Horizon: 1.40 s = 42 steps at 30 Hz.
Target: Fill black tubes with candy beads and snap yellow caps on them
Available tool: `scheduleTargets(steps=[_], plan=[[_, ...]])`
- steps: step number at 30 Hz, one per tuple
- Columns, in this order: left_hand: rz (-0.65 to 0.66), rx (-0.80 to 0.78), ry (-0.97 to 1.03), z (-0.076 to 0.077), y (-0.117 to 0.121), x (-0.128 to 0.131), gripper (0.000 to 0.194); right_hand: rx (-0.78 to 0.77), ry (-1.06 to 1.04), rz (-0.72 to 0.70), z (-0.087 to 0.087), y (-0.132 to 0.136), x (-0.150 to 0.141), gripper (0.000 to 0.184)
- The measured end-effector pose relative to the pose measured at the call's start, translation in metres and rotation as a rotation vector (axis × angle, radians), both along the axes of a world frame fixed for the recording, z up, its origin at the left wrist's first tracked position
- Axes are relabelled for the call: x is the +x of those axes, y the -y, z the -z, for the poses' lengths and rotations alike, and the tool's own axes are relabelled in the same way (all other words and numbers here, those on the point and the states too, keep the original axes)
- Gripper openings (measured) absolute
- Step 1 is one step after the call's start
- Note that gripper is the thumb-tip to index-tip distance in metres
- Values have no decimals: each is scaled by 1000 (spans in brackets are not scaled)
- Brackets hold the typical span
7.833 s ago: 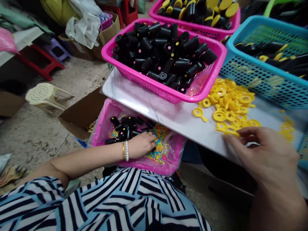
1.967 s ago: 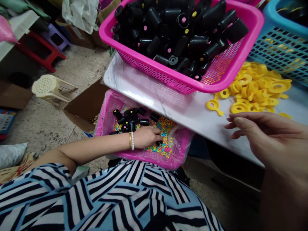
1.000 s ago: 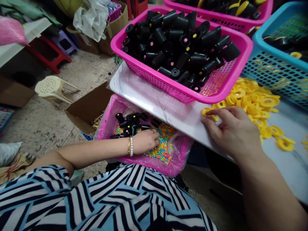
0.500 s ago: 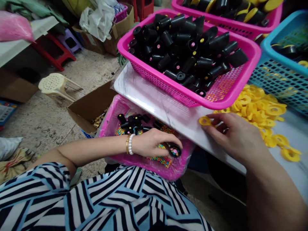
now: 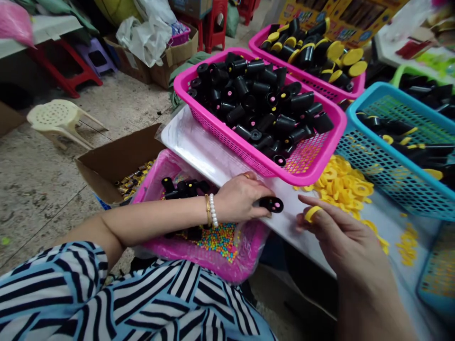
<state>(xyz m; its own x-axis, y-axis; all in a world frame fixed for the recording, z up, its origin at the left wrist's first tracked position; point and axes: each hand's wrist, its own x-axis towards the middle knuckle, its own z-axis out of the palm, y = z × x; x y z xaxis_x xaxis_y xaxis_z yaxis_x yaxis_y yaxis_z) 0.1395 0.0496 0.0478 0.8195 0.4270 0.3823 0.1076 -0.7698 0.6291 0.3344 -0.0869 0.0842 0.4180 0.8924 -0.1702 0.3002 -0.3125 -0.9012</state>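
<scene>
My left hand point(image 5: 243, 198) is closed around a black plastic tube point(image 5: 272, 204), its round end turned to the right with a pink bead showing in it. That hand is over the front edge of the white table point(image 5: 213, 156). To its right, my right hand point(image 5: 341, 227) pinches a yellow plastic ring point(image 5: 313, 214), apart from the tube. Behind the right hand lies a heap of yellow rings point(image 5: 341, 180). Below my left forearm, a plastic-lined pink tub point(image 5: 245, 265) holds small coloured beads point(image 5: 220, 241) and several black tubes point(image 5: 183, 188).
A pink basket point(image 5: 309, 179) full of black tubes stands on the table. Beyond it are another pink basket point(image 5: 256, 45) with yellow-capped pieces and a blue basket point(image 5: 387, 156). An open cardboard box point(image 5: 113, 156) and a cream stool point(image 5: 55, 116) stand on the floor at left.
My left hand has lifted the black tube up and right from the tub to the table edge. My right hand has turned the yellow ring toward it. The view has shifted.
</scene>
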Motion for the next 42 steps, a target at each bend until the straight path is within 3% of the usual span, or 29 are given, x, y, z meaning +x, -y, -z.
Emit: scheduleTargets(steps=[3, 7, 12, 17, 20, 23, 25, 27, 30, 35, 42], plan=[[5, -1, -1, -2, 1, -2, 26, -33, -172, 52, -4, 0, -5, 42], [15, 3, -14, -4, 1, -3, 26, 70, -327, 164, -2, -10, -12, 35], [14, 16, -22, -2, 1, -3, 24, 140, -364, 136, 8, -21, -24, 22], [23, 40, -7, 2, 2, -1, 24, 38, -407, 166, 16, -20, -25, 48], [25, 36, -5, 2, 2, -1, 25, 21, -337, 216, 13, -15, -24, 42], [29, 38, -6, 2, 2, -2, 26, 112, -79, 257, 4, -13, -33, 33], [28, 49, -7, 1, 2, -2, 27, 149, 103, 197, 0, -15, -44, 29], [22, 55, -14, 1, 2, -3, 27, 147, 147, 109, 0, -21, -53, 27], [16, 56, -19, -1, 2, -2, 25, 135, 60, 132, 3, -29, -58, 30], [8, 67, -16, 0, 2, -1, 24, -31, -209, 261, 6, -32, -53, 42], [-9, 37, -38, -1, 3, -1, 28, 63, -303, 175, 7, -27, -58, 34]])
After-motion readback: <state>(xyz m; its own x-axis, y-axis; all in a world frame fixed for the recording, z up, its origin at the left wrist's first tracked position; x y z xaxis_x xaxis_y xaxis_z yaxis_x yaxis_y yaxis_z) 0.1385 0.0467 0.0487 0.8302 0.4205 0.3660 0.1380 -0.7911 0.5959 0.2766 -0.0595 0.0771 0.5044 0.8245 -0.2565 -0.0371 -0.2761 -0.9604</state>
